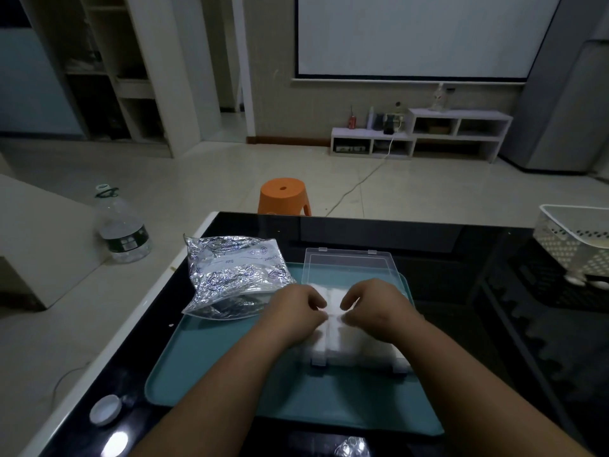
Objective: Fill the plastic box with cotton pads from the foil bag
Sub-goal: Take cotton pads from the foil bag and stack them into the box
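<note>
Tiled floor, dim room; pale projector screen (415,34) upper right of frame, low white shelf unit (421,133) under it, orange stool (284,196) just past the table's far edge. Far left on the floor: clear water bottle (123,225), upright. Black glossy table (461,258) fills the lower frame. Lower left on it, a small white cap (105,410). Left of centre: foil bag (230,275), crumpled, lying flat, its near end over the far left corner of a teal tray (214,374). Left hand (296,311) reaches in from bottom centre, grip narrow, fingertips curled down onto the cotton pads (333,298). Pads sit in white stacks inside the plastic box (349,352), which stands on the tray at centre, right of the bag; its clear lid (349,265) lies open toward the far side. Right hand (379,308) faces the left one across the pads, grip narrow, thumb and forefinger pinching at the top of a stack. Fingertips of the two hands near, not touching. Far right edge: white perforated basket (573,239) on the table, well apart from the tray.
</note>
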`<state>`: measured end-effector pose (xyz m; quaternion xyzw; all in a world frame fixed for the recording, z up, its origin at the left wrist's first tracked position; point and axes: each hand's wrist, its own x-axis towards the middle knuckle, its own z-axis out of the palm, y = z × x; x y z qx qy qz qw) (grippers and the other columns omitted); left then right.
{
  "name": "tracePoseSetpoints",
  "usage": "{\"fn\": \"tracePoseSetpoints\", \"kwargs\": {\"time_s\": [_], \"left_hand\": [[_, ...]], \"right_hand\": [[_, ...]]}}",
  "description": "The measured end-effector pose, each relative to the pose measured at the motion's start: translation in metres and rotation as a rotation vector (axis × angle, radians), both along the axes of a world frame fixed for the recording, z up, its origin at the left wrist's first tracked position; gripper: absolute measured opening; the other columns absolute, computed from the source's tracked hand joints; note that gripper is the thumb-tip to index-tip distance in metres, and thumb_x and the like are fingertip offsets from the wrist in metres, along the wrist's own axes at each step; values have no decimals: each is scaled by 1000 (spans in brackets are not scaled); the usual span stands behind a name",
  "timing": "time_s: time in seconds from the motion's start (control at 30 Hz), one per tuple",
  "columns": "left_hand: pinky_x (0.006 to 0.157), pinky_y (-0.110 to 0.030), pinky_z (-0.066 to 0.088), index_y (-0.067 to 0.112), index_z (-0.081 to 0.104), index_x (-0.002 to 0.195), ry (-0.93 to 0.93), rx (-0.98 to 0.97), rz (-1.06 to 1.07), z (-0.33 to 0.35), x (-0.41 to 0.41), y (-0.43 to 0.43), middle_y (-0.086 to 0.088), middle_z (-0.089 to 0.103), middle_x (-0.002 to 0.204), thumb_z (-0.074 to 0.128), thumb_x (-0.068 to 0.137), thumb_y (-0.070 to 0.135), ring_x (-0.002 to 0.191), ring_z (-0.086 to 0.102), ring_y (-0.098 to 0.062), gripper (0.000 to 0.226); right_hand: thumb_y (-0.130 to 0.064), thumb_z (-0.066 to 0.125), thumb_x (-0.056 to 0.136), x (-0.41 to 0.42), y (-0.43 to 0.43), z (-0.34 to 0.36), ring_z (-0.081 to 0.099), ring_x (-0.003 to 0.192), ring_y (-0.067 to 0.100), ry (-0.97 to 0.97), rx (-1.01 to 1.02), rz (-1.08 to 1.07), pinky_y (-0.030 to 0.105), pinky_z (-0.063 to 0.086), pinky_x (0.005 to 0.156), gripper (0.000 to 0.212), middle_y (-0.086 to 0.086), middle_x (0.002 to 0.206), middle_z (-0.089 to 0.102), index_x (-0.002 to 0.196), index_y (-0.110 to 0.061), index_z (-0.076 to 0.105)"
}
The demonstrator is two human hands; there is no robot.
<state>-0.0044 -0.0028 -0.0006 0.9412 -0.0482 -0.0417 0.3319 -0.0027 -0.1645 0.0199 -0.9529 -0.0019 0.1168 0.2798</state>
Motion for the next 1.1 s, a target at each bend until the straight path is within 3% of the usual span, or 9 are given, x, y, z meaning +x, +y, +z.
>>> {"fn": "tracePoseSetpoints", "kwargs": {"time_s": [0.17,0.27,0.37,0.6,0.73,0.87,0.97,1.03,1.1], "left_hand": [[85,-29,50,27,72,100,-85,-65,117,2,4,24,7,70,100,69,84,27,94,64,-12,16],[78,-27,49,29,71,92,-132,-93,200,3,5,40,11,70,93,69,83,32,88,63,-10,9],[81,-27,48,27,71,95,-179,-70,278,4,7,60,10,70,98,68,82,30,90,63,-12,14],[83,-26,45,27,69,106,-86,31,335,4,18,109,3,63,119,67,83,29,101,61,-17,23],[90,-32,45,28,65,110,-72,106,450,-3,22,128,-8,44,128,62,85,26,102,58,-28,25],[83,-36,51,24,56,94,36,38,561,-14,27,145,-9,55,107,55,80,22,89,59,-29,14],[78,-34,51,21,52,85,97,-57,570,-20,30,147,-6,63,95,56,78,15,84,60,-23,9],[69,-30,46,19,53,85,81,-96,567,-22,31,146,-6,62,92,58,81,9,80,57,-20,12],[63,-30,43,18,52,88,27,-146,591,-23,32,147,-4,59,87,55,80,4,77,57,-21,17]], "right_hand": [[-24,66,88,9,21,-7,62,93,13,-69,50,-12,30,54,81,10,-3,107,67,96,-29,70],[-23,63,89,13,35,-8,63,89,13,-113,90,-4,28,53,75,11,-2,105,69,97,-27,70],[-20,61,91,18,52,-9,62,87,13,-139,139,27,25,48,71,14,-1,105,70,100,-25,71],[-23,56,93,34,86,-13,57,113,22,-208,17,128,34,46,95,29,3,127,62,121,-23,63],[-36,48,96,50,98,-15,38,135,26,-250,-239,242,49,27,111,33,1,141,49,129,-34,55],[-41,36,101,60,104,-24,19,148,30,-104,-292,319,58,-1,116,37,4,152,40,136,-35,47],[-34,35,101,56,108,-27,38,138,28,-63,-301,367,62,2,117,31,4,134,58,117,-28,61],[-29,38,98,53,112,-27,55,114,23,-110,-214,326,58,15,115,30,1,104,67,87,-24,66],[-27,46,96,51,116,-24,60,98,18,-145,-70,238,47,34,107,27,-3,95,70,85,-22,71]]}}
